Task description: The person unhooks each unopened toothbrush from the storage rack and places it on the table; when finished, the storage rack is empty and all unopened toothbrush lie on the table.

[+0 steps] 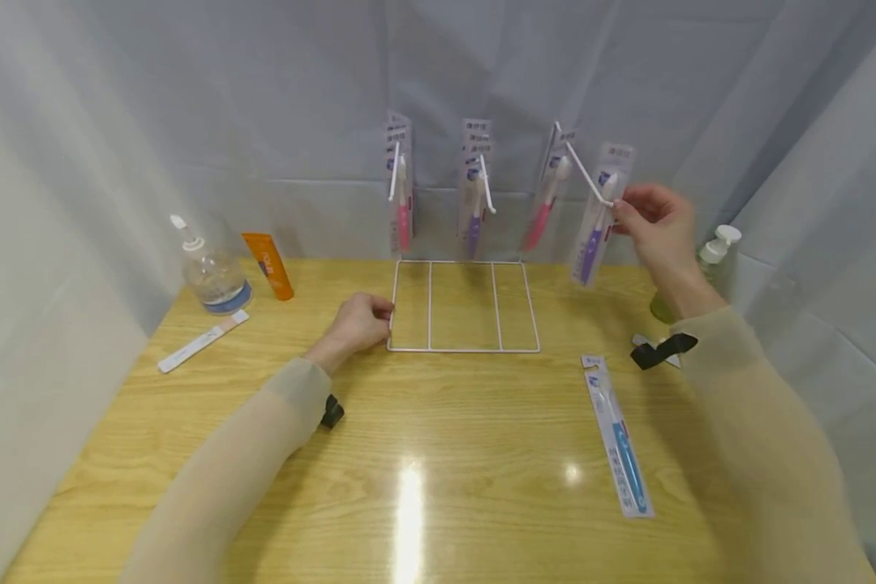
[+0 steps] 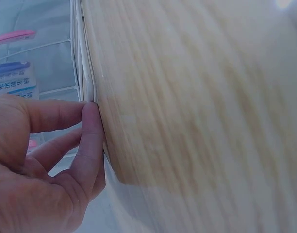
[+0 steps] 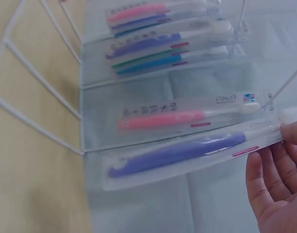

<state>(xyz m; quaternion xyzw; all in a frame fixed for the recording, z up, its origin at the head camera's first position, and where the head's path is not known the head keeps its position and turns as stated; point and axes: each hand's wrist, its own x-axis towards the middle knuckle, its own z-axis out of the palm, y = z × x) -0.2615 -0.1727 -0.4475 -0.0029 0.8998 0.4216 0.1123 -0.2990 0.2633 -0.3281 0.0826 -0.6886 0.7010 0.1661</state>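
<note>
**Purple toothbrush pack at the rack's right hook**

Around my wire rack (image 1: 463, 307) on the bench (image 1: 438, 454) sit a pump bottle (image 1: 210, 272) and orange tube (image 1: 268, 264) at ten o'clock, and a blue toothbrush pack (image 1: 619, 438) at four o'clock. Packs already hang on the hooks beside mine. My right wrist view shows their stacked purple, green and pink handles close up; the head view does not. My right hand (image 1: 653, 223) pinches the top of the purple toothbrush pack (image 1: 597, 219) at the tip of the right hook (image 1: 582, 172), the pack hanging at seven o'clock from my fingers. My left hand (image 1: 358, 322), fingers curled, grips the rack's base edge.
</note>
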